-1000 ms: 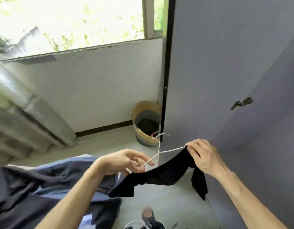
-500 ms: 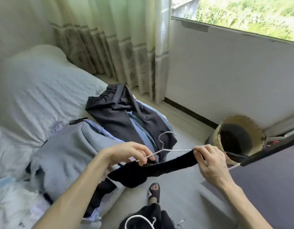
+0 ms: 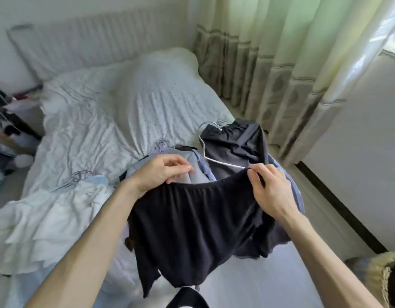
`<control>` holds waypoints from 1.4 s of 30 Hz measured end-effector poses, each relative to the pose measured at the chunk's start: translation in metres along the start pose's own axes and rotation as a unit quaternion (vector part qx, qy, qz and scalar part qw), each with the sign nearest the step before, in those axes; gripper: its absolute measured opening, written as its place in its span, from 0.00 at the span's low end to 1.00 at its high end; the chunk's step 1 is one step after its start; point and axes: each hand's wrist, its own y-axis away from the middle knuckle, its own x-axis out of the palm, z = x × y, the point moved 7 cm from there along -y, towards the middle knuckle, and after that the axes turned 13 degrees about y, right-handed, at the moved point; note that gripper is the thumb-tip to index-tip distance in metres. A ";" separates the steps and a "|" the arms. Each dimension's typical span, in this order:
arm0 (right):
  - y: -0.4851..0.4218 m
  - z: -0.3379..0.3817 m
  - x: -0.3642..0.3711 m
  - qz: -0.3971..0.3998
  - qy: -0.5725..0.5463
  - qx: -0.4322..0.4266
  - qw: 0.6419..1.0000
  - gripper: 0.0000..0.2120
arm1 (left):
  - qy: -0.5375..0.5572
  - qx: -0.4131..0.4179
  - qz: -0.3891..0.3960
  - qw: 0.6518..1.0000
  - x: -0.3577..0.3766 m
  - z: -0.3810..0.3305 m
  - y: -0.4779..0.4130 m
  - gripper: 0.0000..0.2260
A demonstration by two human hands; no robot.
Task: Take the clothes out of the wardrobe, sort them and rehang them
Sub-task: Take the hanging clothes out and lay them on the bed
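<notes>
1. Half a second ago the black garment was bunched along the bar of the wire hanger between the hands. It now hangs spread out below them by its stretched waistband, and the view has swung from the window wall to the bed
2. The left hand has its fingers curled over the left end of the waistband, thumb below, and grips the cloth
3. The right hand pinches the right end of the waistband between thumb and fingertips, the other fingers bent
4. The hanger no longer stands upright between the hands. It is tipped away over the pile of clothes on the bed's near corner, with one arm running to the right fingertips; I cannot tell whether those fingers hold the wire too
5. A curtain hangs beyond the bed, and a woven basket sits at the lower right edge
</notes>
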 end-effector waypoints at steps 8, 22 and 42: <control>-0.158 0.108 0.093 0.055 0.005 -0.002 0.998 0.10 | 0.053 0.009 -0.130 0.990 -0.170 0.007 -0.089 0.07; -0.334 0.174 0.300 0.177 0.091 0.046 0.979 0.11 | -0.017 -0.028 -0.259 0.965 -0.345 0.146 -0.289 0.05; -0.246 0.068 0.589 0.469 0.254 -0.019 0.846 0.43 | -0.209 -0.147 -0.338 0.906 -0.346 0.470 -0.443 0.08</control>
